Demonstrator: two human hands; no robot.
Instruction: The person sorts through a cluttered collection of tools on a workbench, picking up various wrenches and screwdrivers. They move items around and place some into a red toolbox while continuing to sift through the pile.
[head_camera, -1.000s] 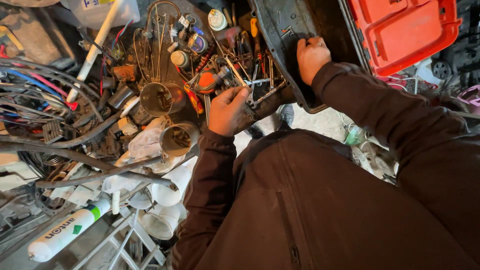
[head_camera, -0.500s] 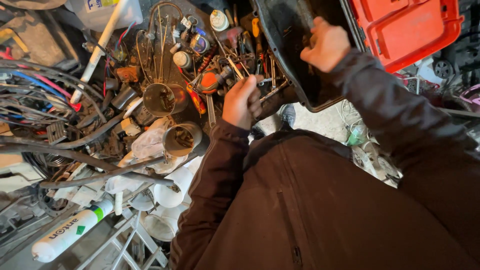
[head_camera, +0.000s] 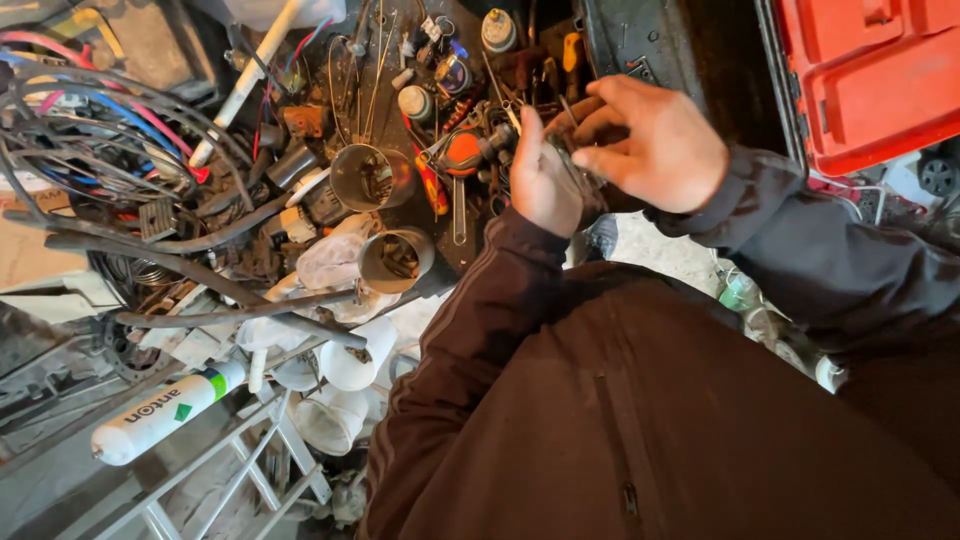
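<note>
My left hand (head_camera: 540, 180) is closed around a small dark metal tool (head_camera: 565, 158) held above a cluttered black bench top (head_camera: 700, 50). My right hand (head_camera: 655, 140) meets it from the right, its fingers pinching the same tool. Both arms wear dark brown sleeves. What the tool is exactly is hidden between the two hands. Just left of the hands lie a red-handled tool (head_camera: 462, 152) and loose spanners.
Two open metal tins (head_camera: 372, 175) (head_camera: 397, 258) stand among hoses, wires and scrap on the left. A red plastic case (head_camera: 870, 70) sits at the top right. A white cartridge tube (head_camera: 165, 412) lies at the lower left above a white metal frame (head_camera: 250, 470).
My right hand left the dark tray at the upper right and came down-left to join my left hand. My left hand lifted a small tool out of the pile.
</note>
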